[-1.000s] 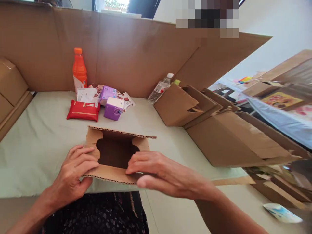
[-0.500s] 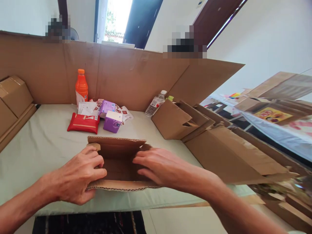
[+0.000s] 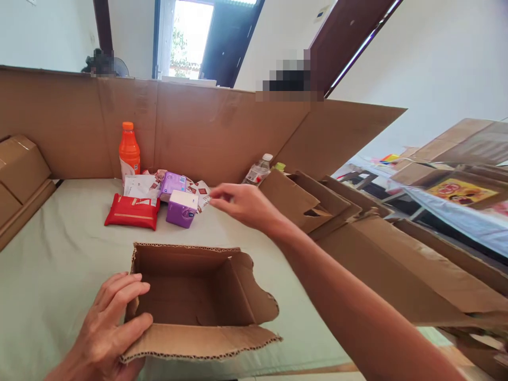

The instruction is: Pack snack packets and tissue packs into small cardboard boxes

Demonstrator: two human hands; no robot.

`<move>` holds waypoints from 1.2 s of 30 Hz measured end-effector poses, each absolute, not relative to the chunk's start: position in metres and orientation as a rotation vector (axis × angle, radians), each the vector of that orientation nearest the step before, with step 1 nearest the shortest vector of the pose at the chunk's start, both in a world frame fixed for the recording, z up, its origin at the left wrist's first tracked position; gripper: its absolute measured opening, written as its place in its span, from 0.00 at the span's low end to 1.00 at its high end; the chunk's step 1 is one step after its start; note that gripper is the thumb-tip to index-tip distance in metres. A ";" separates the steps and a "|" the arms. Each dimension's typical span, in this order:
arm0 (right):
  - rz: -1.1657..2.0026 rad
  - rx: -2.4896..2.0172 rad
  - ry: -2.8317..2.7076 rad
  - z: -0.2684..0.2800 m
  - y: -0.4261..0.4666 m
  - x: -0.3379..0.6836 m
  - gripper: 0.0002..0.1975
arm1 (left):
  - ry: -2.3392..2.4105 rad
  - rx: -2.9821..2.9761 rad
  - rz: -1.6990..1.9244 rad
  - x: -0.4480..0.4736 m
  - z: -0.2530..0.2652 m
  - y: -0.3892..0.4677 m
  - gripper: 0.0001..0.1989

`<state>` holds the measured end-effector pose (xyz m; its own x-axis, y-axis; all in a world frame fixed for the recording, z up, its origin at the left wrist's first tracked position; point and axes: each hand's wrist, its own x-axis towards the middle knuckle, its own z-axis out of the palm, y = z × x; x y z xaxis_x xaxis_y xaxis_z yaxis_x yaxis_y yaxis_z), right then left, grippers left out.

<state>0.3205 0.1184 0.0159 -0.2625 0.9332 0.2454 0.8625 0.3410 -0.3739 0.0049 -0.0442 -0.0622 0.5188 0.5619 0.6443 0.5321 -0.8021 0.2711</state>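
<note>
An open cardboard box point(image 3: 198, 338) stands on the pale green cloth, flaps spread and its inside bare. Gripping its left edge is my left hand point(image 3: 105, 317), thumb over the near flap and fingers at the left side. My right hand point(image 3: 246, 206) is stretched out past the box, fingers slightly apart, beside a white packet with red squares point(image 3: 201, 191); whether the fingertips touch it I cannot tell. Close by lie a purple-and-white tissue pack point(image 3: 180, 212), a second purple pack point(image 3: 173, 182), a red packet point(image 3: 132, 212) and a white packet point(image 3: 139, 187).
An orange drink bottle point(image 3: 129, 151) stands at the back against a cardboard wall point(image 3: 206, 121). A clear bottle point(image 3: 257, 172) leans behind open cartons point(image 3: 293, 198) on the right. A closed box point(image 3: 21, 166) sits at the left edge. Two blurred shapes show beyond the wall.
My right hand has let go of the box's right side and moved forward to the packets. The right flap now stands outward. My left hand keeps the box's left edge.
</note>
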 end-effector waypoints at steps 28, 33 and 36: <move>0.114 -1.836 -2.604 0.027 0.000 0.230 0.23 | 1.088 2.604 1.263 0.014 -0.077 -0.049 0.11; 0.393 -1.887 -2.538 0.000 0.010 0.208 0.32 | 1.148 2.640 1.331 0.015 -0.083 -0.046 0.11; 0.776 -1.975 -2.442 -0.004 0.017 0.206 0.33 | 1.104 2.645 1.363 0.014 -0.086 -0.043 0.11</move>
<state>0.2061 0.0174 -0.0035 -0.2517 0.8971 -0.3631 0.9421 0.1413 -0.3041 0.0137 -0.0430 -0.0858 0.3893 0.5661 0.7266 0.5934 -0.7575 0.2722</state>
